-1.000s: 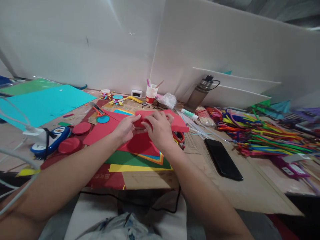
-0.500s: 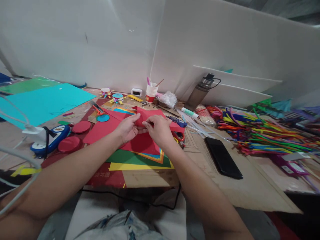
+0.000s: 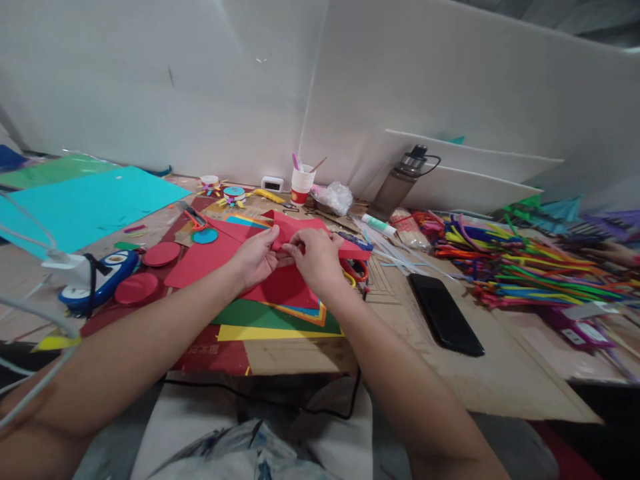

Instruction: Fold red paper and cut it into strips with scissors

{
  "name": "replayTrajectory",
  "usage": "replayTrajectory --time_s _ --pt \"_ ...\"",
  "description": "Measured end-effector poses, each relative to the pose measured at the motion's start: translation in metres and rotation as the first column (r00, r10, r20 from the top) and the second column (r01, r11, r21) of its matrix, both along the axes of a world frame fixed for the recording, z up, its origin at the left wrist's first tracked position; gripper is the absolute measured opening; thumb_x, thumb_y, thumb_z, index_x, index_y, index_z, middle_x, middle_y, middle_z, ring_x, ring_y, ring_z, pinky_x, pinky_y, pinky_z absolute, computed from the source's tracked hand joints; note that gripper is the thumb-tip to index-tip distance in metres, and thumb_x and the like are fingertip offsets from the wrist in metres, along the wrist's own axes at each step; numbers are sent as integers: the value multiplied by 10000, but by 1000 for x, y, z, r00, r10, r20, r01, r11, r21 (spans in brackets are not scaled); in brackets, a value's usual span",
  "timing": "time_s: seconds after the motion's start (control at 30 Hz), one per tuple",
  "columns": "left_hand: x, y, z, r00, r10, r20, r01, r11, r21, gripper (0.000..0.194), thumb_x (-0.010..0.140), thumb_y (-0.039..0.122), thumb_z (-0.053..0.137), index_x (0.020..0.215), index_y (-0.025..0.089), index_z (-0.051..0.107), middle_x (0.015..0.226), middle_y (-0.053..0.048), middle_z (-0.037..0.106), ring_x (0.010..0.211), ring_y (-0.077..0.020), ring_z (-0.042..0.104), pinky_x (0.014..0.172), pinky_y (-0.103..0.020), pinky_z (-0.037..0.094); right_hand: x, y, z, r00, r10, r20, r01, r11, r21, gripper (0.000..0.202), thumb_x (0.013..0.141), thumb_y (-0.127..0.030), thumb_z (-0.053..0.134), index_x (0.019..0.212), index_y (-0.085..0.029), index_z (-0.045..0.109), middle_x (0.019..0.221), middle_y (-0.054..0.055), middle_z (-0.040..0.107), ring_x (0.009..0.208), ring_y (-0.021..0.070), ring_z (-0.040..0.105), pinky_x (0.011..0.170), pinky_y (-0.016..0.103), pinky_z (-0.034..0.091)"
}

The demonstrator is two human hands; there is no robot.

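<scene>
A piece of red paper (image 3: pixel 307 225) is held up in front of me, bent where my fingers meet. My left hand (image 3: pixel 259 257) grips its left part, thumb on top and fingers beneath. My right hand (image 3: pixel 317 259) pinches the same paper close to the left fingertips; its fingers partly hide the fold. Below both hands lies a stack of coloured sheets, with a red sheet (image 3: pixel 195 267) on top and green paper (image 3: pixel 280 319) and yellow paper (image 3: pixel 270 333) showing at the front. Scissors with orange handles (image 3: pixel 359 272) stick out at the right of the stack.
To the left are red discs (image 3: pixel 163 254), a blue power strip (image 3: pixel 103 283) and a large cyan sheet (image 3: pixel 95 203). Behind stand paper cups (image 3: pixel 303 183) and a bottle (image 3: pixel 400 183). On the right lie a black phone (image 3: pixel 445 315), a glue stick (image 3: pixel 379 225) and many pipe cleaners (image 3: pixel 540 263).
Both hands keep their hold on the red paper, with the right fingers shifted slightly. At the far right edge, what looks like another person's hand now shows by the pipe cleaners.
</scene>
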State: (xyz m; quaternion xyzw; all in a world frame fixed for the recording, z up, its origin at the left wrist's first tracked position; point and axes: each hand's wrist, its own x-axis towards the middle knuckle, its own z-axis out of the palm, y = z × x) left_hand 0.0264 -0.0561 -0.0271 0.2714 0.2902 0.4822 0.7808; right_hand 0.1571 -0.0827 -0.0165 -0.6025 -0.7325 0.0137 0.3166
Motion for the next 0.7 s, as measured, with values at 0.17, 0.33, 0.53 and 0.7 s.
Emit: replayTrajectory --time_s 0.17,0.33,0.53,0.7 --pt "0 -1 2 999 -47 9 47 999 28 265 937 333 501 763 137 538 669 -43 640 553 -127 624 731 -392 591 1 -1 -2 999 7 43 -10 998 69 146 884 -308 622 788 -202 652 862 37 708 900 225 556 849 388 225" --pt "1 -2 2 996 -81 25 79 994 70 339 927 419 504 805 113 584 667 -45 644 565 -124 631 757 -380 588 2 -2 -4 998 11 67 -21 990 141 145 892 -303 612 797 -201 647 882 45 708 906 230 548 857 396 225" --pt "-1 0 0 994 -108 -2 108 988 109 365 938 410 485 786 105 616 675 -67 672 615 -155 672 758 -369 591 4 -1 -4 996 35 77 -48 984 174 158 907 -288 579 789 -204 644 871 53 700 907 235 537 856 407 234" --pt "-2 -3 0 983 -175 -57 183 964 193 174 907 154 525 860 78 675 769 -119 726 705 -186 709 820 -381 576 6 -2 -6 995 8 102 -30 977 210 82 901 -237 556 857 -211 620 919 60 681 939 253 520 872 425 258"
